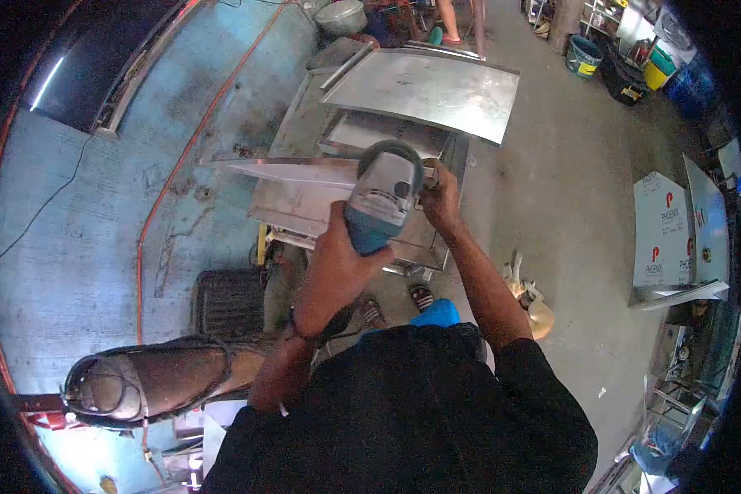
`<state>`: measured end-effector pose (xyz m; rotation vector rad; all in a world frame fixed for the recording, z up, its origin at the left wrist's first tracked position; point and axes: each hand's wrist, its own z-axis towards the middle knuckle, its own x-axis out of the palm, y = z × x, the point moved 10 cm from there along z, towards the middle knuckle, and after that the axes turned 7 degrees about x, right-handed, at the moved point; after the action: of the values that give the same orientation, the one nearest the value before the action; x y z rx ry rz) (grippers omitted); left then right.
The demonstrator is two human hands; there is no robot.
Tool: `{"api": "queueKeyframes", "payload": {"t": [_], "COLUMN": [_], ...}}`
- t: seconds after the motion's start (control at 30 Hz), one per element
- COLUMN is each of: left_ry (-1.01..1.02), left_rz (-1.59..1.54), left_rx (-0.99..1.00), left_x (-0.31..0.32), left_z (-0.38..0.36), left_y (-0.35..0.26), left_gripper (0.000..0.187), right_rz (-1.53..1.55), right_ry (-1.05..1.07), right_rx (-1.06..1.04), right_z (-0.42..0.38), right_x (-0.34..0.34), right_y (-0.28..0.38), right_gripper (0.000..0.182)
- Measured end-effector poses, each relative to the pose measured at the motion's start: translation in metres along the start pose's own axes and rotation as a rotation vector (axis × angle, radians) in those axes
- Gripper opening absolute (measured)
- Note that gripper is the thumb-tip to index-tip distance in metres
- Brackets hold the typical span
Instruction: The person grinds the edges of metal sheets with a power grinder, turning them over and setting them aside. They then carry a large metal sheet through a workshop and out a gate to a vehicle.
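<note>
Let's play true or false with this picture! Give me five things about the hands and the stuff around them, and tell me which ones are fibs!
1. The left hand is holding a power tool. True.
2. The person's shirt is bright yellow. False: the shirt is black.
3. The panels with red logos are on the right side of the picture. True.
4. The bucket sits on top of the shiny metal sheet. False: the bucket stands on the floor, away from the sheet.
5. The sandals on the person's feet have stripes. True.
</note>
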<state>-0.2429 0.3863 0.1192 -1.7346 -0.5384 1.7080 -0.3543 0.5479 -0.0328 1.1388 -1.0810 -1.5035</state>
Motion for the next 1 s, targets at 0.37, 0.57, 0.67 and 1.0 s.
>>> {"api": "queueKeyframes", "payload": {"t": [0.37, 0.57, 0.67, 1.0], "left_ry": [-0.107, -0.302, -0.382, -0.296], "left_rz": [-0.125, -0.125, -0.034, -0.058], "left_rx": [0.045, -0.161, -0.275, -0.566], "left_x": [-0.047, -0.114, -0.132, -0.139], "left_z": [-0.010, -0.052, -0.078, -0.127], "left_y": [0.018, 0.080, 0.098, 0.218], "left_gripper": [0.068, 0.067, 0.070, 0.077], "right_rz": [0.073, -0.274, -0.456, -0.535], "right_ry": [-0.108, -0.267, -0.255, -0.373], "right_rx": [-0.168, -0.625, -0.633, -0.777], "right_z": [0.002, -0.002, -0.001, -0.010], "right_x": [-0.016, -0.015, -0.009, -0.014], "right_y": [0.040, 0.067, 0.070, 0.084], "right_gripper": [0.041, 0.068, 0.065, 0.056]}}
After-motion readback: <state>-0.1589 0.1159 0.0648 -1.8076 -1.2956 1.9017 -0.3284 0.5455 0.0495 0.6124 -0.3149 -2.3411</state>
